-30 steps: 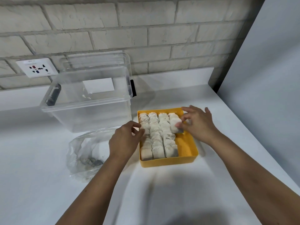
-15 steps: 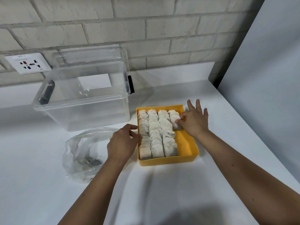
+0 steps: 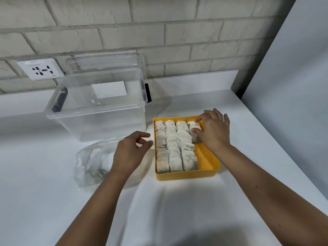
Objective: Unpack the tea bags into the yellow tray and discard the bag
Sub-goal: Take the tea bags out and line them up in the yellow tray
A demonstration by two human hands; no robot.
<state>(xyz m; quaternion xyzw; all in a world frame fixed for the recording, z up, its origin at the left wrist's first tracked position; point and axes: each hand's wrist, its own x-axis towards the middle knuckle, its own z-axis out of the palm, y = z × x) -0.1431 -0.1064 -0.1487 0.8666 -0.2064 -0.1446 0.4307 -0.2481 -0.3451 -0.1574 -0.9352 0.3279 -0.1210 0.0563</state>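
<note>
R grip (image 3: pixel 212 134) pinching tea bags (image 3: pixel 195 132), L grip (image 3: pixel 131 151) loose

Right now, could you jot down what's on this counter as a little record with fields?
surface: white counter against a brick wall
yellow tray: three full rows of tea bags, a fourth row just begun at the far right
right hand: fingers on the fourth-row tea bags
left hand: empty, hovering left of the tray
plastic bag: crumpled, lying left of the tray, a few dark bits inside
clear bin: open, behind the bag
</note>
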